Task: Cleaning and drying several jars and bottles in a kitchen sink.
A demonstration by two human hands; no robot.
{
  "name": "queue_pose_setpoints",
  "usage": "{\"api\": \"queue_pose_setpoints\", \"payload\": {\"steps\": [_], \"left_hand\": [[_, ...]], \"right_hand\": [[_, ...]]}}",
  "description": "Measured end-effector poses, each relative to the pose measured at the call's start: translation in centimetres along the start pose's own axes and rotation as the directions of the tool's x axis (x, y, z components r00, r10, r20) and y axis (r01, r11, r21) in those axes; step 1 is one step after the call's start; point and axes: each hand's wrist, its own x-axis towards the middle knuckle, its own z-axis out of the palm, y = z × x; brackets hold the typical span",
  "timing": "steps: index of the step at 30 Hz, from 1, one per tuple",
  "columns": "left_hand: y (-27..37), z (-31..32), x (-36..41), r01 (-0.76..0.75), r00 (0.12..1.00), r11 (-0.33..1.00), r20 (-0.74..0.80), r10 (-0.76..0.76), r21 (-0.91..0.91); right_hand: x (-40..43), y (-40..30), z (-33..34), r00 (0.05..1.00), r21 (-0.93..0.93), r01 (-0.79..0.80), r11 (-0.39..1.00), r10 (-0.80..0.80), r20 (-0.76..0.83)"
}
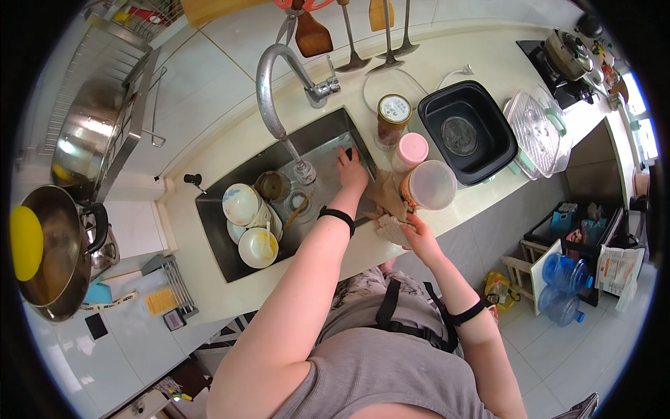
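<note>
My left hand (pixel 352 170) reaches into the right part of the stainless steel sink (pixel 335 141), near its floor. A small dark object (pixel 349 153) shows at its fingertips; whether the fingers grip it is unclear. At the counter's front edge, my right hand (pixel 422 242) pinches a pale, crumpled cloth (pixel 393 230). A brown cloth (pixel 384 194) lies just beyond, over the counter by the sink rim. To the left in the sink are a floral bowl (pixel 241 203), a white bowl (pixel 254 254) with a spoon and yellow residue, and a brown cup (pixel 272 187).
The curved faucet (pixel 272 94) arches over the sink. Right of it stand a lidded jar (pixel 393 120), a pink-lidded container (pixel 411 152), a clear-lidded tub (pixel 432 185) and a black basin (pixel 471 133). A wok (pixel 52 251) sits at far left. Ladles (pixel 387 63) hang behind.
</note>
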Motion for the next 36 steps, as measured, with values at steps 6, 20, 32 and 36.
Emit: {"api": "queue_pose_setpoints", "payload": {"steps": [6,20,32,36], "left_hand": [[0.5,-0.2,-0.1,0.048,0.988,0.987,0.14,-0.07,0.155],[-8.2,-1.0,-4.2,0.216,0.973,0.895,0.011,-0.23,-0.39],[-10.2,-7.3,-5.9,0.168,0.969,0.642,0.006,-0.247,-0.748],[-12.0,-7.6,-6.5,0.061,0.997,0.502,0.029,-0.07,-0.863]], "right_hand": [[-0.4,0.9,-0.4,1.0,0.044,0.007,0.999,-0.006,-0.027],[-2.9,-3.3,1.1,0.972,-0.39,0.171,0.905,-0.22,-0.083],[0.2,-7.9,5.9,0.979,-0.297,0.202,0.933,-0.186,0.078],[4.0,-5.8,8.2,0.958,-0.229,0.283,0.931,-0.284,0.027]]}}
